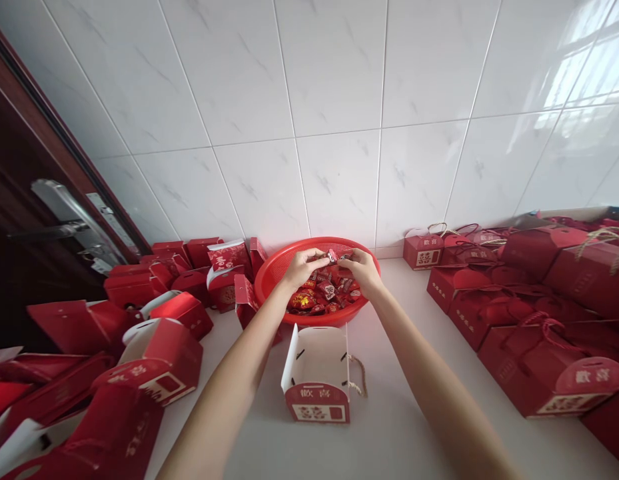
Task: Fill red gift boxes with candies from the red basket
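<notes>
Both hands are over a red plastic basket (269,273) filled with red-wrapped candies (326,290). My left hand (304,267) is closed, thumb and fingers pinching a small wrapped candy (332,256). Facing it, my right hand (360,268) also pinches, with a small dark wrapped piece at its fingertips; what that piece is stays unclear. Nearer to me, between my forearms, an open red box (316,393) with a white inside and a rope handle (358,377) stands on the white surface. No candy shows inside it.
Many red boxes (174,360) stand at the left, several with open tops. Closed boxes with cord handles (514,333) fill the right side. A white tiled wall (339,173) rises behind the basket, and a dark door with a metal handle (74,213) is at far left.
</notes>
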{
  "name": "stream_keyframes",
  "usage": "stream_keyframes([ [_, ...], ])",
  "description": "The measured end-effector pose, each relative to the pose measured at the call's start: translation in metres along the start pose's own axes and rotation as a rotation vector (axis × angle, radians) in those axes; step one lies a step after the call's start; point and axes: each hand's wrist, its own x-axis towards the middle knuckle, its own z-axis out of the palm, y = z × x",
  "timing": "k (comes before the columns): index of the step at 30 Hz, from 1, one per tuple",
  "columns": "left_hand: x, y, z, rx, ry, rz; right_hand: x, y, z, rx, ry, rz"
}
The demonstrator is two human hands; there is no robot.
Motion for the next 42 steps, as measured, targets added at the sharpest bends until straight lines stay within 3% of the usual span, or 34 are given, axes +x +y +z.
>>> stream_keyframes([
  [8, 0.002, -0.014, -0.008, 0.188, 0.070, -0.103, -0.001, -0.003, 0.001, 0.004, 0.056, 0.029],
  [12, 0.002, -0.029, -0.008, 0.285, -0.023, -0.192, -0.001, -0.004, 0.001, -0.005, 0.070, 0.036],
  [15, 0.002, -0.035, -0.004, 0.307, -0.103, -0.182, -0.001, -0.003, 0.001, -0.008, 0.076, 0.037],
  [31, -0.002, -0.037, -0.001, 0.362, -0.360, -0.193, 0.002, -0.001, 0.001, -0.002, 0.094, 0.030],
  [34, -0.002, -0.032, 0.000, 0.358, -0.318, -0.170, 0.005, 0.001, 0.000, 0.006, 0.102, 0.025],
  [40, 0.006, -0.021, 0.001, 0.275, -0.043, -0.019, 0.010, 0.006, -0.002, 0.023, 0.132, -0.014],
  [42, 0.008, -0.018, 0.002, 0.239, -0.003, 0.027, 0.008, 0.006, -0.002, 0.028, 0.107, -0.012],
])
